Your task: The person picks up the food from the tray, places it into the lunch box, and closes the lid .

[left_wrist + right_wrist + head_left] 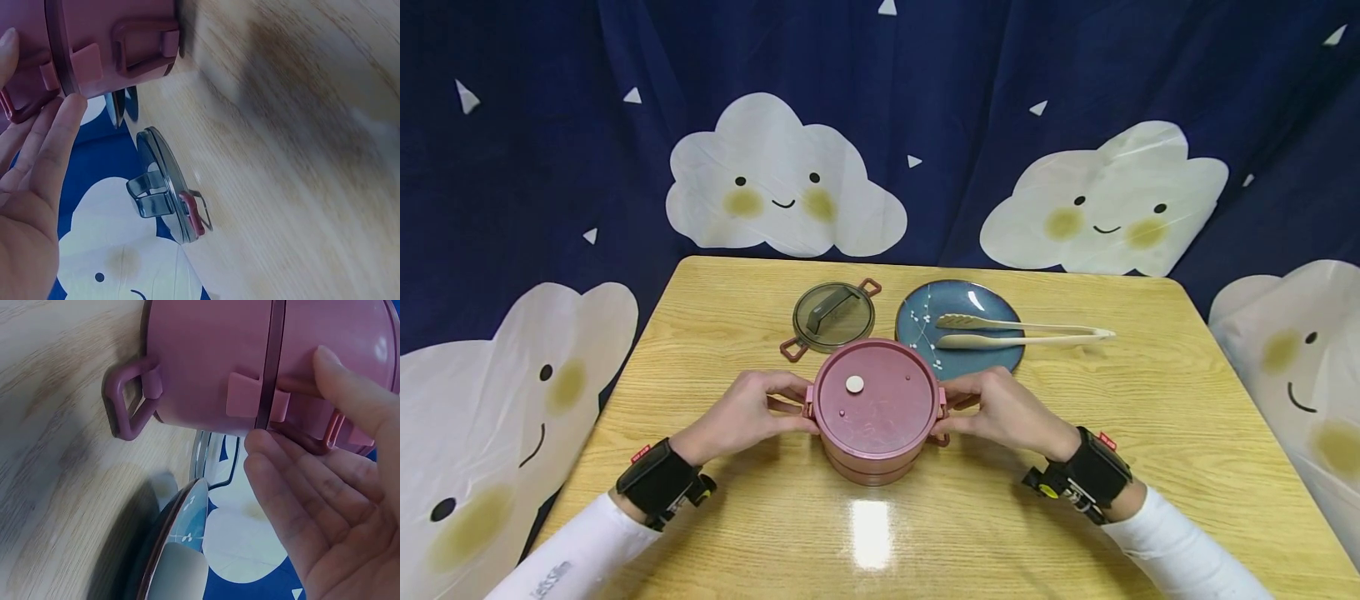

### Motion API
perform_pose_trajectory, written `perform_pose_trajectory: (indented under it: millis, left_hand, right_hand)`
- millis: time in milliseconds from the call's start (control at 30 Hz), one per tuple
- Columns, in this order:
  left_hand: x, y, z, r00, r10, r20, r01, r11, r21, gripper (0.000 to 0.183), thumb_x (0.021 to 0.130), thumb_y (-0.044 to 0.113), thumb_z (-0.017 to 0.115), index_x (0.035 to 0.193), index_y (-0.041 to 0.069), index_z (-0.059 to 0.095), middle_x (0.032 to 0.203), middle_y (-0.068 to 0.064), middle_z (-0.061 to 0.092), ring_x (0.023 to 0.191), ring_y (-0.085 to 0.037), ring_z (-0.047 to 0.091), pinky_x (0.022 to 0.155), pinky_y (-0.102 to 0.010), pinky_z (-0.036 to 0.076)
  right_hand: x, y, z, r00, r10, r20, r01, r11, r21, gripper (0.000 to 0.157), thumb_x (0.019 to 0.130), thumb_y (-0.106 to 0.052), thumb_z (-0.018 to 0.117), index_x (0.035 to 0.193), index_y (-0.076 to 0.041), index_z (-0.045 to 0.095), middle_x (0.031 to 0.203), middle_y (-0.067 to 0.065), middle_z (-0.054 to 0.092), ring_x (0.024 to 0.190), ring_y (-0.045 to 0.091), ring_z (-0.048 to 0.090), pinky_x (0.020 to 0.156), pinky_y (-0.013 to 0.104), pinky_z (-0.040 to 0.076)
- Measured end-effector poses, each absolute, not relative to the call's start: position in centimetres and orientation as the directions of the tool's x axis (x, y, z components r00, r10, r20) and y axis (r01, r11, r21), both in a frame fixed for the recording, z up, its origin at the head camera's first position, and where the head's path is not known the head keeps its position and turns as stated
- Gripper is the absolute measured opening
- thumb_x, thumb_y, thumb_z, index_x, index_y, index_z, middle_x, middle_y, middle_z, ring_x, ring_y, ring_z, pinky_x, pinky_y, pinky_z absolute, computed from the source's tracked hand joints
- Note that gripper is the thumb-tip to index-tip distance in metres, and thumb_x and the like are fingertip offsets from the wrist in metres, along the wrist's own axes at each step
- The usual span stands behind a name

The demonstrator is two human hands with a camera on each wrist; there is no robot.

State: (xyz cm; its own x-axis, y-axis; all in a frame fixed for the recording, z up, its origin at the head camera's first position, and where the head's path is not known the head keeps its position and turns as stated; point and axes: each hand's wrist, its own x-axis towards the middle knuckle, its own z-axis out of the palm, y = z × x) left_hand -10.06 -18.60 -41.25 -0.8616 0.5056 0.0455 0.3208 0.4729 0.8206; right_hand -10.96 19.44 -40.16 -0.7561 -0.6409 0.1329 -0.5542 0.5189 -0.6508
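Observation:
A pink two-tier lunch box (876,417) stands upright near the middle of the table, its round lid bearing a small white knob. My left hand (752,412) is at its left side, thumb in front and fingers behind the upper tier's handle. On the opposite side, my right hand (1003,412) holds the other upper handle the same way. The right wrist view shows the thumb against the upper tier (350,344) and the fingertips by the seam. Lower down, a second handle (125,400) sticks out from the bottom tier (206,356).
Behind the lunch box lies a low round piece with a see-through lid (842,325) and two reddish handles. A blue plate (951,296) is to its right, with beige tongs (1052,339) across it reaching past its rim. A dark curtain (940,83) hangs behind the wooden table (1120,467).

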Motion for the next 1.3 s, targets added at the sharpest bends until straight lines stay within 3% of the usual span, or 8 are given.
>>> perform_pose_trajectory:
  millis: [267, 500, 633, 1067, 1300]
  left_hand:
    - [-10.1, -19.2, -41.2, -0.856, 0.514, 0.06, 0.365, 0.518, 0.774, 0.037, 0.083, 0.022, 0.091, 0.116, 0.013, 0.077, 0.107, -0.001, 0.078, 0.1, -0.013, 0.073, 0.084, -0.032, 0.065]
    - [-10.2, -19.3, -41.1, -0.842, 0.533, 0.086, 0.422, 0.55, 0.721, 0.033, 0.083, 0.019, 0.092, 0.113, 0.014, 0.078, 0.1, -0.004, 0.074, 0.093, -0.005, 0.066, 0.08, -0.03, 0.065]
    - [-10.2, -19.5, -41.0, -0.836, 0.541, 0.092, 0.447, 0.574, 0.686, 0.033, 0.082, 0.019, 0.092, 0.113, 0.016, 0.08, 0.099, -0.003, 0.074, 0.092, -0.006, 0.066, 0.081, -0.027, 0.063]
    - [-10.4, -19.5, -41.8, -0.826, 0.56, 0.067, 0.458, 0.597, 0.659, 0.029, 0.084, 0.021, 0.091, 0.111, 0.016, 0.081, 0.094, 0.002, 0.073, 0.085, -0.01, 0.067, 0.076, -0.029, 0.061]
    - [-10.2, -19.1, -42.7, -0.817, 0.575, 0.04, 0.432, 0.564, 0.704, 0.025, 0.087, 0.023, 0.089, 0.11, 0.021, 0.08, 0.094, 0.008, 0.077, 0.084, -0.005, 0.069, 0.076, -0.025, 0.062]
  right_hand:
    - [-10.9, 19.9, -40.4, -0.751, -0.64, 0.162, -0.584, 0.528, -0.617, 0.032, 0.085, -0.025, 0.09, 0.115, -0.021, 0.08, 0.102, -0.008, 0.082, 0.09, 0.005, 0.079, 0.077, 0.027, 0.064]
    - [-11.0, 20.2, -40.7, -0.734, -0.656, 0.177, -0.624, 0.548, -0.557, 0.026, 0.084, -0.024, 0.091, 0.108, -0.023, 0.079, 0.092, -0.007, 0.078, 0.078, 0.005, 0.071, 0.067, 0.03, 0.06]
    - [-11.1, 20.2, -40.8, -0.735, -0.661, 0.152, -0.622, 0.569, -0.538, 0.023, 0.085, -0.025, 0.089, 0.105, -0.021, 0.078, 0.09, -0.003, 0.076, 0.079, 0.001, 0.069, 0.067, 0.028, 0.06]
    - [-11.1, 20.2, -41.7, -0.751, -0.655, 0.083, -0.581, 0.597, -0.554, 0.031, 0.085, -0.025, 0.089, 0.113, -0.02, 0.079, 0.097, -0.005, 0.079, 0.078, 0.005, 0.07, 0.067, 0.024, 0.059]
    - [-11.0, 19.9, -42.1, -0.771, -0.635, 0.049, -0.535, 0.605, -0.59, 0.026, 0.086, -0.029, 0.089, 0.109, -0.028, 0.079, 0.077, -0.013, 0.071, 0.062, -0.004, 0.059, 0.053, 0.018, 0.047]
